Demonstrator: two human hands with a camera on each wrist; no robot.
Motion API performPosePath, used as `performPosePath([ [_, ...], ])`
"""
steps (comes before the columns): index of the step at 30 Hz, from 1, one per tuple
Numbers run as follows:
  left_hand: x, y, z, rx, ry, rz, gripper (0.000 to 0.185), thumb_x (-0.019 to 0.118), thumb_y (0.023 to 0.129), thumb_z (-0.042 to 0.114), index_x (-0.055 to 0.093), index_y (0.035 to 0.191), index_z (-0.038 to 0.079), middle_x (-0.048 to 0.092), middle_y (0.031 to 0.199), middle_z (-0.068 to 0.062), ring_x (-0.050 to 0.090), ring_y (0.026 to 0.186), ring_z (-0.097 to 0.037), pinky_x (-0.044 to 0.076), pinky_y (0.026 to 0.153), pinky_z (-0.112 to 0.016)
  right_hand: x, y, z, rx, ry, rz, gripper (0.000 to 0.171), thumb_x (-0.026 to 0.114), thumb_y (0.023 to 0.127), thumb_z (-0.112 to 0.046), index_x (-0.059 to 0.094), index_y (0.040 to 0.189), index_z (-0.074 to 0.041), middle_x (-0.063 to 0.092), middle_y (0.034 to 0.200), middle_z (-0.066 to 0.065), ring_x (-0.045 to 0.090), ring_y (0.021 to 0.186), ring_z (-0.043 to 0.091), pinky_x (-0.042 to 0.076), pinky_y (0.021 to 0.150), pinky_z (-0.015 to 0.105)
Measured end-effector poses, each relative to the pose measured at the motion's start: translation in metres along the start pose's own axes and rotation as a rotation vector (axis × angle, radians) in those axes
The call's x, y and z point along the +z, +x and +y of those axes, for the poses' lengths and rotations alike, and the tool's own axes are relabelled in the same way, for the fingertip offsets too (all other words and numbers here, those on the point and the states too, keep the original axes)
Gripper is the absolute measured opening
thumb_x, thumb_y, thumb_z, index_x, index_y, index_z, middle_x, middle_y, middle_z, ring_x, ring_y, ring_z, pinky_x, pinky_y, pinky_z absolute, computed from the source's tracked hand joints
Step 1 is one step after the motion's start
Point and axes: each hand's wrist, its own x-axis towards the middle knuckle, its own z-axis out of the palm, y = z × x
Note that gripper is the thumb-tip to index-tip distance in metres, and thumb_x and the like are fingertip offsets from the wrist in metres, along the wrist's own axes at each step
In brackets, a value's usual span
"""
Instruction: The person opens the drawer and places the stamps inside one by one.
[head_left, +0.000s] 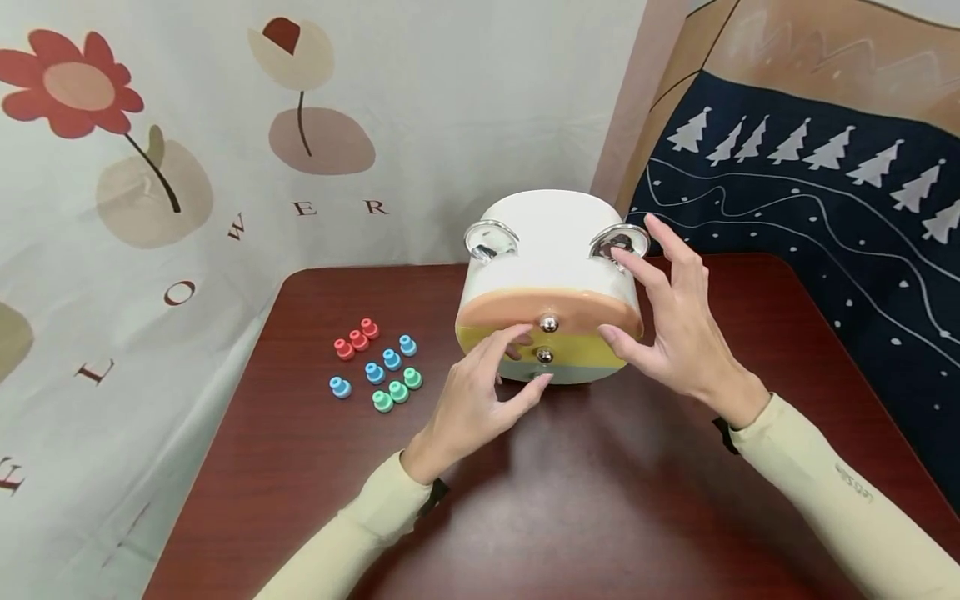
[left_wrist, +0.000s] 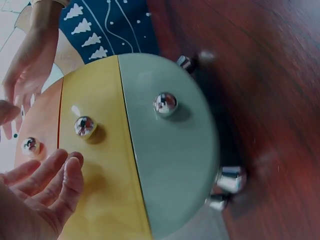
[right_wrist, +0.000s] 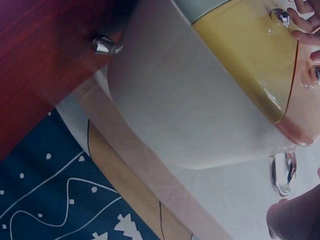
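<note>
A rounded white cabinet (head_left: pixel 551 242) with three drawer fronts stands on the table, orange on top, yellow in the middle and grey-green below. Each front carries a round silver knob (left_wrist: pixel 165 104). Two silver ear-shaped pieces (head_left: pixel 491 240) stick up from its top. My left hand (head_left: pixel 474 393) hovers before the yellow drawer front (left_wrist: pixel 102 175), fingers loosely bent and holding nothing. Over by the cabinet's right side is my right hand (head_left: pixel 678 321), fingers spread, overlapping the right ear piece (head_left: pixel 621 242) in the head view. Small silver feet (right_wrist: pixel 105 45) show under the cabinet.
Left of the cabinet, small pegs lie in short rows on the dark red table (head_left: pixel 300 500): red pegs (head_left: pixel 359 340), blue pegs (head_left: pixel 392 359) and green pegs (head_left: pixel 398 391). One blue peg (head_left: pixel 341 387) sits apart. Printed cloth (head_left: pixel 465 100) hangs behind the table.
</note>
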Motion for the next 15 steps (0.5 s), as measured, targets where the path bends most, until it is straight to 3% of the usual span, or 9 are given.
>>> performPosePath([
  [5, 0.009, 0.009, 0.000, -0.077, -0.169, 0.064, 0.045, 0.085, 0.096, 0.015, 0.063, 0.135, 0.007, 0.075, 0.118, -0.005, 0.072, 0.095, -0.019, 0.053, 0.057, -0.032, 0.004, 0.006, 0.007, 0.071, 0.107, -0.033, 0.079, 0.060, 0.102, -0.064, 0.048, 0.160, -0.012, 0.020, 0.178, 0.013, 0.022, 0.159, 0.037, 0.024, 0.118, 0.066],
  [9, 0.015, 0.016, 0.004, -0.097, -0.238, 0.117, 0.038, 0.084, 0.097, 0.010, 0.064, 0.129, 0.005, 0.076, 0.111, -0.006, 0.074, 0.089, -0.014, 0.054, 0.055, -0.029, 0.010, 0.012, 0.011, 0.118, 0.221, -0.044, 0.075, 0.066, 0.099, -0.050, 0.046, 0.162, -0.013, 0.022, 0.177, 0.010, 0.020, 0.160, 0.033, 0.027, 0.119, 0.064],
  [12, 0.022, 0.019, 0.010, -0.108, -0.279, 0.164, 0.037, 0.084, 0.097, 0.007, 0.063, 0.127, 0.003, 0.077, 0.107, -0.007, 0.075, 0.087, -0.013, 0.056, 0.058, -0.025, 0.016, 0.016, 0.013, 0.136, 0.293, -0.040, 0.074, 0.070, 0.097, -0.038, 0.046, 0.162, -0.012, 0.036, 0.169, 0.014, 0.020, 0.161, 0.032, 0.028, 0.121, 0.060],
  [15, 0.031, 0.022, 0.014, -0.129, -0.380, 0.236, 0.034, 0.082, 0.097, 0.002, 0.063, 0.126, 0.000, 0.078, 0.104, -0.010, 0.077, 0.082, -0.019, 0.058, 0.058, -0.026, 0.019, 0.017, 0.014, 0.152, 0.350, -0.038, 0.071, 0.072, 0.096, -0.030, 0.048, 0.160, -0.012, 0.050, 0.155, 0.016, 0.022, 0.161, 0.030, 0.027, 0.124, 0.055],
])
